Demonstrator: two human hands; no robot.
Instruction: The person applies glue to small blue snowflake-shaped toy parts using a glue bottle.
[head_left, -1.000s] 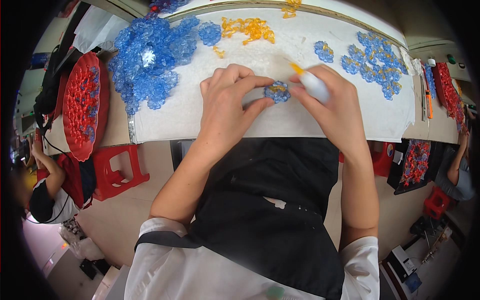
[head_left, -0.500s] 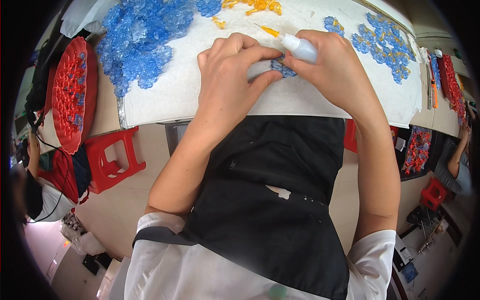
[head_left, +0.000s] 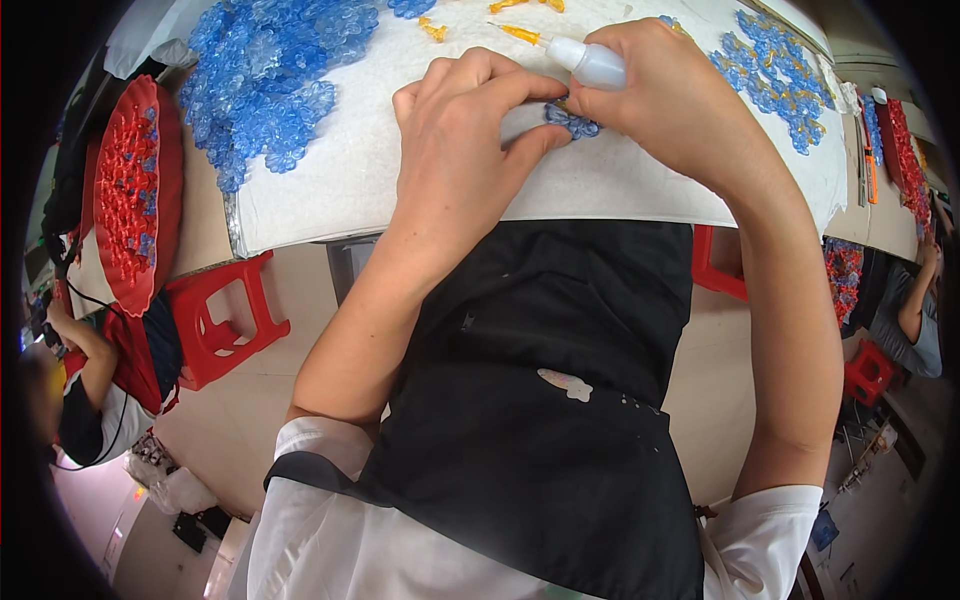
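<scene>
Blue bead piece (head_left: 572, 120) between both hands' fingers (head_left: 520, 150)

Most of the small blue flower-shaped piece (head_left: 572, 122) lies hidden under the left hand (head_left: 462, 150) and right hand (head_left: 670, 95); only a sliver shows between the fingertips. The white squeeze bottle (head_left: 595, 65) is half buried in the right palm. The picture's top edge cuts off the heap of blue plastic pieces (head_left: 265, 70) and the orange pieces (head_left: 520, 8). Whether the thumbs pinch the piece cannot be told
</scene>
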